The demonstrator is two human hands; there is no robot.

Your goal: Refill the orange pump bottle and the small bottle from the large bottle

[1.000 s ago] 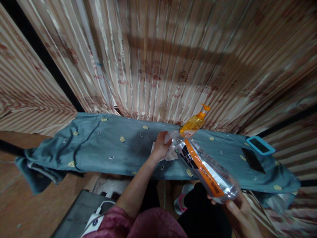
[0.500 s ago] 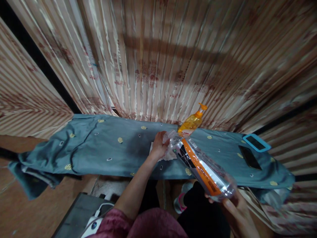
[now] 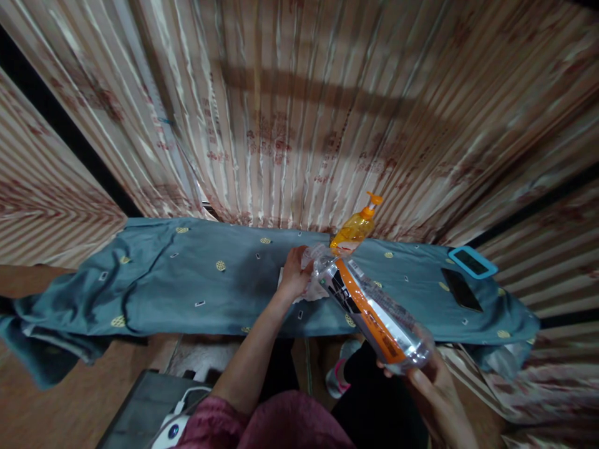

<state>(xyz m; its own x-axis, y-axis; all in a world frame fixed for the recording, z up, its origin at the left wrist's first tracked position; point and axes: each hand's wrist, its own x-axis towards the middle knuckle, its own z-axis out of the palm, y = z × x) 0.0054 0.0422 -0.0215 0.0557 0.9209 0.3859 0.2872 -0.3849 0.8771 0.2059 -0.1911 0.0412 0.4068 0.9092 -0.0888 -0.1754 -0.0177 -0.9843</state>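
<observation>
Only the view has swung right since the earlier frame. The right hand [image 3: 435, 386] has its fingers gripping the large bottle [image 3: 374, 318] by its base; its long axis slants, neck pointing away leftward to the left hand [image 3: 294, 274], whose curled fingers' hold is unclear. Beyond, rightward, stands an orange pump bottle [image 3: 353, 232].

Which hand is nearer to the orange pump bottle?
Left. The left hand is left of the orange pump bottle and slightly lower in view; the right hand is farther away, to its lower right, holding the base of the clear bottle.
</observation>
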